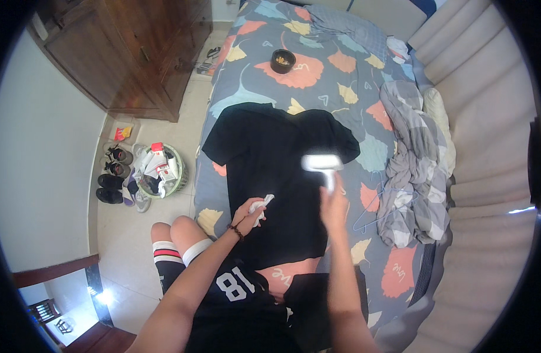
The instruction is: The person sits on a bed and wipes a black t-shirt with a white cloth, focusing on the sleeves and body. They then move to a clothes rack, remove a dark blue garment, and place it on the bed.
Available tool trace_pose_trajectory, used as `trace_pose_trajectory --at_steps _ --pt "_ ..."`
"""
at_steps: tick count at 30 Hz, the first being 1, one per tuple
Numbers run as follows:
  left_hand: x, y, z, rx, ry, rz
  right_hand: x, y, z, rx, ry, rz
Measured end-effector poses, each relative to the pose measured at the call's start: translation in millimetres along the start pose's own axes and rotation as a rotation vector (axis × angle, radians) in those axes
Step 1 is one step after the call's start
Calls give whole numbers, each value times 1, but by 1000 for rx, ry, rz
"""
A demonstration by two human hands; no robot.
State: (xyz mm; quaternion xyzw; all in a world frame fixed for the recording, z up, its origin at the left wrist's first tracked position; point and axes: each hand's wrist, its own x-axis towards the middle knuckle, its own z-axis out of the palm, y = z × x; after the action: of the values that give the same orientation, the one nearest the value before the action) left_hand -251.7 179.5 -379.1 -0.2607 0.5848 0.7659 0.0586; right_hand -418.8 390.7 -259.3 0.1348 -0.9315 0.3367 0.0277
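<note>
A black short-sleeved T-shirt (270, 176) lies spread on the patterned bedsheet (235, 75), its collar end away from me. My right hand (333, 203) grips the handle of a white lint roller (322, 163), blurred by motion, over the shirt's right side. Whether the roller touches the cloth I cannot tell. In my left hand (249, 212), above the shirt's lower left part, is a crumpled white paper or tissue (259, 209). A beaded bracelet circles that wrist.
Beyond the shirt stands a dark bowl (283, 61) with small pieces inside. At right lie a blue wire hanger (385, 207) and a rumpled grey checked quilt (411, 167). A full green basket (182, 174) and several shoes (114, 181) are on the floor, near a wooden wardrobe (116, 53).
</note>
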Motion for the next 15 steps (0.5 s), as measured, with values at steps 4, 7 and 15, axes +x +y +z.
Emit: trace_pose_trajectory --at_steps 4,7,15 --pt "-3 -1 4 -2 -23 25 8 -31 62 -243 -232 -147" --pt "-2 -4 0 -47 -32 14 -10 -26 58 -260 -308 -92" --pt "-3 -2 -1 -54 -15 23 -51 38 -117 -194 -249 235"
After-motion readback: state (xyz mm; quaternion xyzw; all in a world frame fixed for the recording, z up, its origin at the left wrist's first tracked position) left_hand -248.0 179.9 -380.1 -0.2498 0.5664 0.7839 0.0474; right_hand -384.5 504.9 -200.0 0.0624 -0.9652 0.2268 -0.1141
